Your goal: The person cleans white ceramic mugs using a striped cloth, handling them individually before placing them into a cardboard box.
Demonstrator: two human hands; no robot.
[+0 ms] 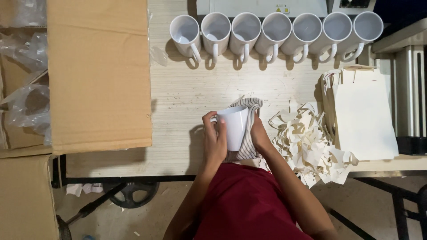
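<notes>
Mug (234,126) in my grip, white and held over the near edge of the wooden table (187,95), tipped so its mouth points away from me. My left hand (214,138) wraps the handle side, fingers curled tight around it. My right hand (258,135) presses a striped cloth (250,106) against the far side of the mug; the cloth drapes around and under it, so I see that hand closed on the cloth, with its fingertips hidden.

Along the far edge of the table I see seven more white mugs (275,31) in a row, handles toward me, standing just in front of a pale machine (262,6). To the right of my hands lies a heap of cream paper scraps (307,142), touching a stack of cream bags (362,115). On my left a large cardboard box flap (98,71) covers part of the table, with clear plastic wrapping (26,102) beyond it.
</notes>
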